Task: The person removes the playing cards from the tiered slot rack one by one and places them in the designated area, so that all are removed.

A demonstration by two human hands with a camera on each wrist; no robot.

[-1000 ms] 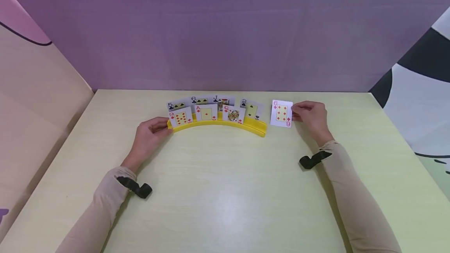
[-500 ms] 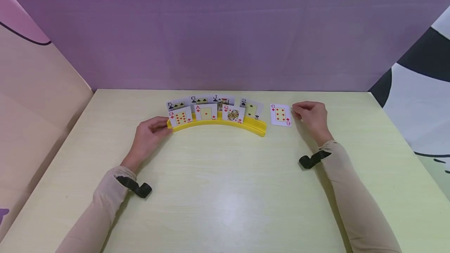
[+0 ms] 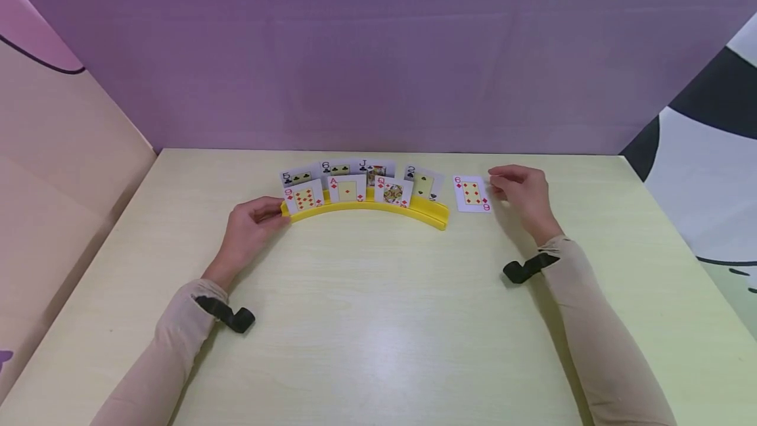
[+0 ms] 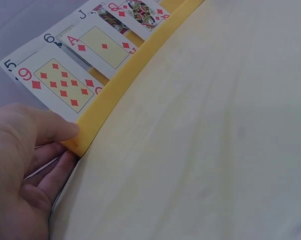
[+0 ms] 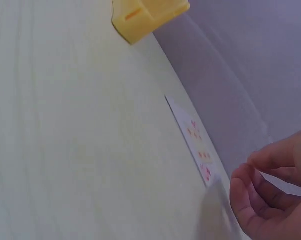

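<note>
A curved yellow card holder (image 3: 369, 205) stands near the back of the table with playing cards propped in two rows. In front are the nine of diamonds (image 3: 304, 198), ace of diamonds (image 3: 347, 189) and queen of diamonds (image 3: 393, 193); several clubs stand behind. My left hand (image 3: 253, 223) grips the holder's left end, thumb (image 4: 60, 127) on the front, other fingers partly behind and below. To the right of the holder, the six of diamonds (image 3: 472, 194) lies face up on the table. Just right of it hovers my right hand (image 3: 523, 199), fingers loosely curled around nothing.
The pale wooden table (image 3: 367, 307) ends at the back against a purple cloth wall (image 3: 378, 58). Patterned panels flank it left and right. A black wrist camera (image 3: 526, 270) sits on each sleeve.
My right hand has let go of the six of diamonds, which has gone down flat on the table, and has lifted slightly. My left hand has stayed on the holder.
</note>
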